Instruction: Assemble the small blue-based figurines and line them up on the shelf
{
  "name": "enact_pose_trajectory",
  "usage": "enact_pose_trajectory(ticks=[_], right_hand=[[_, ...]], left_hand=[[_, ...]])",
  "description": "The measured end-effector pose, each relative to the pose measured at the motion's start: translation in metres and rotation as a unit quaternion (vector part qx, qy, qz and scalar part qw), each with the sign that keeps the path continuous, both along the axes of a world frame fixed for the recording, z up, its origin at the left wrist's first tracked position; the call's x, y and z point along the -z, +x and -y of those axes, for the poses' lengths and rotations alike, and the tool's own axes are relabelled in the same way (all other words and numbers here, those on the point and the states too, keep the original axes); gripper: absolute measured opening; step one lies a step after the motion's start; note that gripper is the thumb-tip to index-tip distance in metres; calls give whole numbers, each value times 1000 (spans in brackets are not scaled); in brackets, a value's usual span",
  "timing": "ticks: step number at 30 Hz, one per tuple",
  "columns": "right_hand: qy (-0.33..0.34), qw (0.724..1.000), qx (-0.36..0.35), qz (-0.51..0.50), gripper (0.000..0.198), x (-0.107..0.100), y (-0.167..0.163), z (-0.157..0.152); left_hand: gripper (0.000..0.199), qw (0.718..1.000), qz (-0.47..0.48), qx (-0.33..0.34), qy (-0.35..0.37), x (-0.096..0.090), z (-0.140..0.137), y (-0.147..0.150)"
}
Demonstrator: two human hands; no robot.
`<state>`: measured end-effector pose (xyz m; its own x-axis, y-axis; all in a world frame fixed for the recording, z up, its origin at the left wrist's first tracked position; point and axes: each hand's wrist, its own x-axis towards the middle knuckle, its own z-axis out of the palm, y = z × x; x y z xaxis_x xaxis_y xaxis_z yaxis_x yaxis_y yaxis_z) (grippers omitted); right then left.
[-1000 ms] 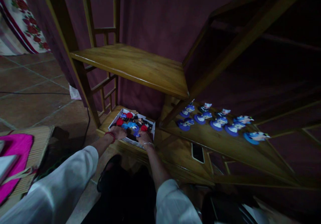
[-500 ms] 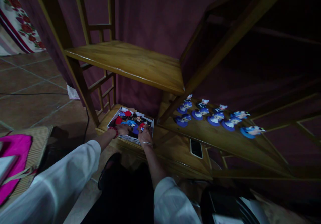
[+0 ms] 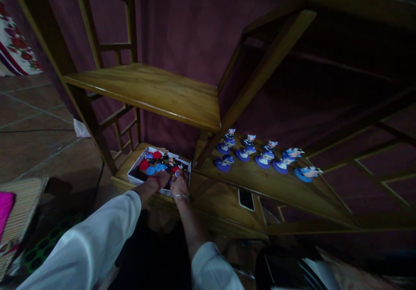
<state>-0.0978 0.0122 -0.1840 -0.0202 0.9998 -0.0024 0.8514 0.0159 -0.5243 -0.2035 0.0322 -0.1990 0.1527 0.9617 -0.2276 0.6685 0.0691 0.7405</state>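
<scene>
Reaching my left hand (image 3: 162,178) and right hand (image 3: 180,185) into the white box (image 3: 134,179), whether gripping anything I cannot tell, I have many loose figurines (image 3: 160,167) left just beyond them, about ten standing figurines (image 3: 264,158) already on the wooden shelf (image 3: 292,194) to their right.

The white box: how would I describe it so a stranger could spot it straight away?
Find the wooden shelf unit and look low on its left side. There, the left hand and right hand reach into an open white box. White sides around a jumble with round red and blue pieces set it apart from the figurines standing on the shelf to its right.
</scene>
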Motion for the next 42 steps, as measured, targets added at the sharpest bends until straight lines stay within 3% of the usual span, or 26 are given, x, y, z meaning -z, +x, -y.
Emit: enact_pose_trajectory(ticks=[6, 14, 21, 29, 32, 36, 42], right_hand=[[0, 1000, 7, -7, 30, 4, -1, -1], [7, 999, 12, -38, 31, 1, 0, 0], [4, 995, 24, -101, 31, -17, 3, 4], [7, 974, 61, -219, 31, -36, 8, 24], [16, 953, 60, -296, 32, -41, 12, 33], [34, 926, 49, -373, 33, -53, 16, 49], [30, 873, 34, -486, 37, -84, 22, 79]], left_hand=[[31, 994, -98, 40, -23, -1, -1, 2], [21, 993, -108, 51, 12, -6, 2, -2], [43, 998, -5, -25, 51, -18, 11, -7], [40, 971, 217, -96, 34, -34, 45, -3], [41, 932, 342, -120, 8, -45, 64, 0], [48, 821, 551, -134, -69, -67, 92, 3], [50, 763, 638, -80, -65, -97, 130, 9]])
